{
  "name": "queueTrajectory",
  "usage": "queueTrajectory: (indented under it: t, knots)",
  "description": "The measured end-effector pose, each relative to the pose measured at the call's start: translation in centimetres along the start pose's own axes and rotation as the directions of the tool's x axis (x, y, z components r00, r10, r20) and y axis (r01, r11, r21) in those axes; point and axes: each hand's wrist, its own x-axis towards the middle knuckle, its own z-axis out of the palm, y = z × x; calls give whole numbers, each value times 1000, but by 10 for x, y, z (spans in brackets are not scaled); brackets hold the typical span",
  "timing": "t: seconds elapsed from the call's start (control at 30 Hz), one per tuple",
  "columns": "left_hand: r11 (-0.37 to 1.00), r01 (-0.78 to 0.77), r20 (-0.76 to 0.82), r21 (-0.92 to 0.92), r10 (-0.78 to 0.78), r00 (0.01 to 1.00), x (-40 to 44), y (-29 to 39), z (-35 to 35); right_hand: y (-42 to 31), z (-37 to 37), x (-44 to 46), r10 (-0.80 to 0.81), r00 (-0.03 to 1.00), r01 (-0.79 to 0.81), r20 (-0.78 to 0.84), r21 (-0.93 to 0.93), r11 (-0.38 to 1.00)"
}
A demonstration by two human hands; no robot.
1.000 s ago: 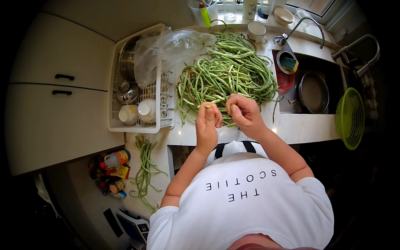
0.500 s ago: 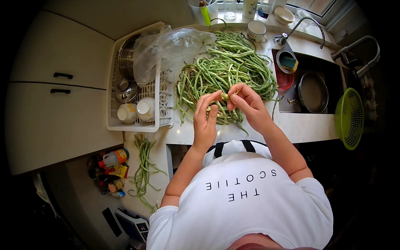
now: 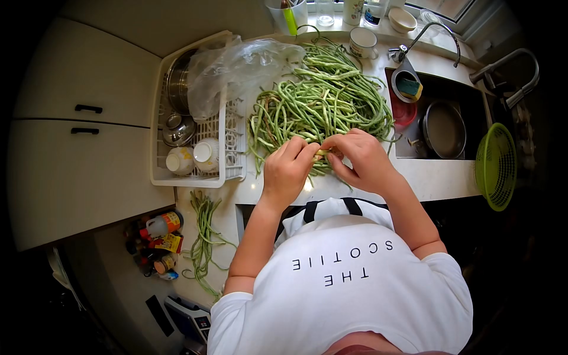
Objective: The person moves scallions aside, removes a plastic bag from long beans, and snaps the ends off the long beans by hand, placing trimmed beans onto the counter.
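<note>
My left hand and my right hand meet at the near edge of a big pile of green long beans on the counter. Between their fingertips is a short pale yellow-green piece of long bean, pinched from both sides. Fingers cover most of that piece. A smaller bunch of long beans lies on the counter to the left of my body.
Left of the pile stands a white dish rack with bowls, a steel lid and a plastic bag. At right, a sink holds a pan; a green colander sits beside it. A mug is behind the pile.
My left hand has turned palm down and come in toward the right, its fingers closing on the bean piece. My right hand has dropped slightly toward my body.
</note>
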Motion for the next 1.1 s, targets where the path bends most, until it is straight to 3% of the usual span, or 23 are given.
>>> queueTrajectory:
  t: [0.07, 0.23, 0.43, 0.53, 0.6, 0.7, 0.73, 0.77, 0.8, 0.87, 0.93, 1.03, 1.1]
  knots:
    - [994, -82, 46, 75, 79, 996, 0, -3, 3, 3, 2, -3, 4, 999, -2, 32, -62, 998]
    - [992, -87, 56, 95, 82, 995, -2, -2, 2, 10, 9, -5, -48, 995, 61, 93, -134, 989]
    - [999, 36, -79, 41, -32, 996, -6, 13, 9, 5, 19, -1, -26, 998, 21, -53, -85, 996]
    - [996, 84, -157, -36, -89, 984, -5, 17, 19, 5, 30, -3, 18, 981, -19, -195, -1, 1000]
    - [992, 91, -190, -82, -106, 976, -6, 15, 26, 1, 36, -6, 419, 901, -338, -113, 422, 841]
    - [964, 112, -231, -240, -169, 958, -9, 14, 32, -2, 42, -6, 466, 877, -329, -113, 566, 756]
    - [902, 208, -184, -379, -294, 938, -11, 17, 31, -2, 40, -5, 466, 877, -329, -113, 566, 756]
    - [810, 298, -119, -506, -408, 905, -13, 19, 31, -1, 37, -1, 245, 931, -144, -270, 344, 928]
    - [810, 299, -118, -505, -408, 905, -13, 19, 33, -1, 36, 1, -16, 933, 47, -361, 78, 996]
    - [571, 308, -35, -761, -510, 859, -16, 16, 37, 1, 36, 4, -57, 925, 86, -375, 62, 994]
    - [579, 272, -55, -769, -483, 874, -17, 12, 41, 2, 37, 4, -99, 916, 126, -389, 45, 991]
    - [556, 248, -67, -793, -484, 872, -16, 15, 41, 5, 35, 0, -6, 938, 47, -346, 110, 993]
    - [528, 260, -58, -809, -510, 858, -14, 13, 40, 6, 29, 2, -99, 960, 89, -260, -52, 995]
